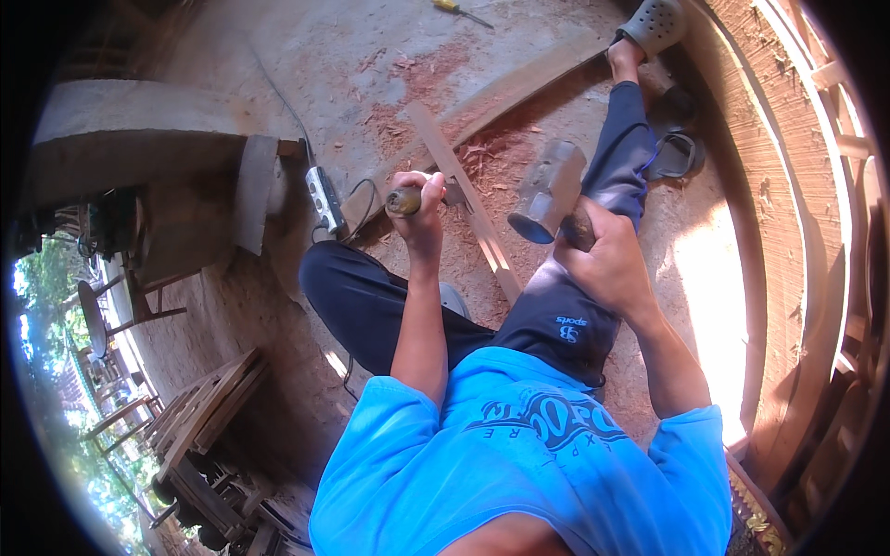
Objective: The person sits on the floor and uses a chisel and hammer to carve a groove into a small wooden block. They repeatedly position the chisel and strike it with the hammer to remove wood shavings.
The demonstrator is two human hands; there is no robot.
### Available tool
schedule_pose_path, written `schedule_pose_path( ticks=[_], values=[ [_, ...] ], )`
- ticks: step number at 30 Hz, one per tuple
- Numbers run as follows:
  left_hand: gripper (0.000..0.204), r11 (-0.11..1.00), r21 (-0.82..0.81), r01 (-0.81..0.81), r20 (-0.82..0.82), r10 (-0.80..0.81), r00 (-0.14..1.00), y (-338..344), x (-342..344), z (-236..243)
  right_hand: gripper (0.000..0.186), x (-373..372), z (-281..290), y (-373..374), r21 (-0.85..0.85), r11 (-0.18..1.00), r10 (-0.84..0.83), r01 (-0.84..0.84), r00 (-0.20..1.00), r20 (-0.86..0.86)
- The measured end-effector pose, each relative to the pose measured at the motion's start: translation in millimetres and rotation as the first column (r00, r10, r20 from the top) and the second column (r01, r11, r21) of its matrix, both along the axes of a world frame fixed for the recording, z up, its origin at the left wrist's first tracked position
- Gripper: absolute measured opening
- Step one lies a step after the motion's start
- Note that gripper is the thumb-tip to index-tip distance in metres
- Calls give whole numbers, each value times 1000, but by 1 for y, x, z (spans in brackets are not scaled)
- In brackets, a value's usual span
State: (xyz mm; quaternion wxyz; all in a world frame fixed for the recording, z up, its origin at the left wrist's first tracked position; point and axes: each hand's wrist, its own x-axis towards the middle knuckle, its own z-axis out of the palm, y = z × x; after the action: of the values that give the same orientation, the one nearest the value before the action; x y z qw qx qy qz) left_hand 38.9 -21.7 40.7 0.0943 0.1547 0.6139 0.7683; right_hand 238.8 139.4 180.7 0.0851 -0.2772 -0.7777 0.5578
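The narrow wooden strip (438,148) is the reference part. It lies on the floor (324,46) between the person's legs, crosses over a thicker wooden beam (519,91), and has its near end beside the right thigh.

Left hand (419,208): positioned just left of the strip, fingers closed around the handle of a chisel (404,201). The handle butt faces upward; the blade points to the strip. Blade contact with the strip cannot be confirmed.

Right hand (607,259): positioned right of the strip, fingers wrapped around the handle of a mallet (549,190). The thick cylindrical head is raised, apart from the chisel.

Surroundings: wood shavings (422,79) lie beyond the strip's far end and along its right side. A power strip (324,199) is left of it. A yellow-handled screwdriver (448,6) lies well beyond its far end.
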Motion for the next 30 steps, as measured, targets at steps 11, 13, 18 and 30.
schedule_pose_path(
  ticks=[11, 13, 18, 30],
  values=[
    [23, 998, -24, -57, -137, 53, 989, 14, 12, -19, 29, -33, 41, -1, 77, 993, 91, -89, 996, -20],
    [18, 996, 85, 25, 59, -30, 998, 13, 9, -34, 30, -41, 56, -4, 68, 992, 117, -107, 980, -163],
    [46, 966, 190, 175, 67, -190, 979, 0, 6, -67, 28, -67, 62, -16, 267, 961, 210, -69, 810, -548],
    [29, 978, -174, 113, 297, -57, 953, 62, -75, 6, 27, -29, -15, -4, 321, 947, 17, -30, 999, 42]
  ],
)
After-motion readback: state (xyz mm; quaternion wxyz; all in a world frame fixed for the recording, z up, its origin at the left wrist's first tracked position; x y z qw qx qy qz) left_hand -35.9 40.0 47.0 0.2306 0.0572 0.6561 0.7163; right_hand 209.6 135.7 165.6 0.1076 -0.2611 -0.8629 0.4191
